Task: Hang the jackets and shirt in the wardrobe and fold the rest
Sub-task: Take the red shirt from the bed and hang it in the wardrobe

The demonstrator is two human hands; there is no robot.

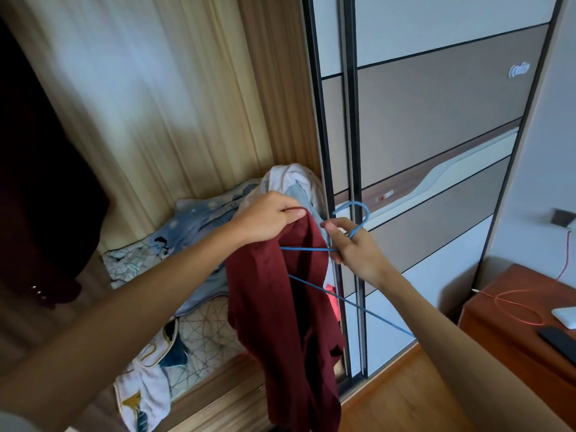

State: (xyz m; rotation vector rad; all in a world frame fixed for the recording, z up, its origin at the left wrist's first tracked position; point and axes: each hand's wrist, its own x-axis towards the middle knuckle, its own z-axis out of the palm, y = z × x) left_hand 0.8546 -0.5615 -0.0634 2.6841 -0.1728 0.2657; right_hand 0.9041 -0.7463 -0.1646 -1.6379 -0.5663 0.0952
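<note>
A dark red garment [280,307] hangs in front of the open wardrobe [193,104]. My left hand [265,218] pinches its top edge near the collar. My right hand [355,247] grips the neck of a blue wire hanger [358,213], whose hook curves above my fingers. One hanger arm runs left into the red cloth; the other slants down to the right. A dark maroon jacket [40,182] hangs at the far left inside the wardrobe.
Light-coloured clothes and patterned bedding [193,335] are piled on the wardrobe floor. The sliding doors [436,151] stand to the right. A brown bedside table [530,319] carries a red cable, a white device and a dark phone. Wooden floor lies below.
</note>
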